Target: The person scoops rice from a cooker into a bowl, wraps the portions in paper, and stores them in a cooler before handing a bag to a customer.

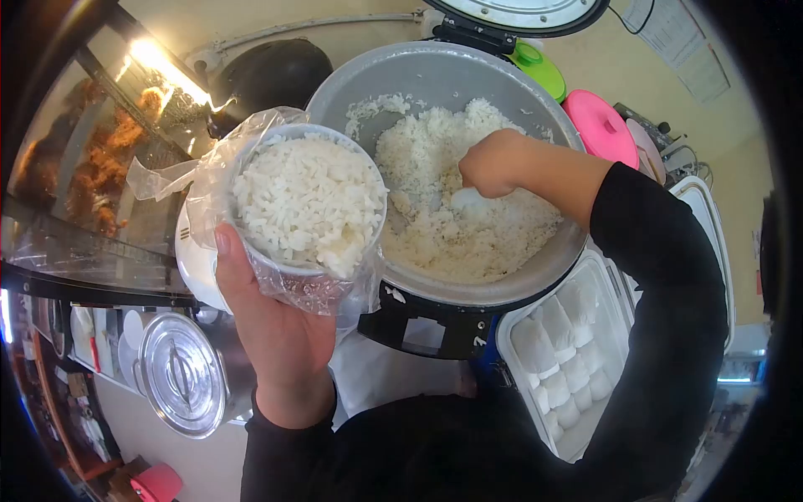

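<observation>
My left hand (280,326) is wrapped round a cup (378,222) lined with a clear plastic bag (209,184) and heaped with white rice (305,201). To its right stands a large open metal rice pot (401,71), with loose rice (435,151) inside. Over the pot, my right hand (498,163) is closed on the handle of a whitish scoop (473,201), whose blade rests in the rice. The cup is held in front of the pot's left rim.
A white tray (510,335) of wrapped white bundles lies lower right. A lidded steel pot (180,372) stands lower left, below a glass case (109,167) of fried food. Pink (598,125) and green lids (539,71) are behind the pot, under its raised lid (519,10).
</observation>
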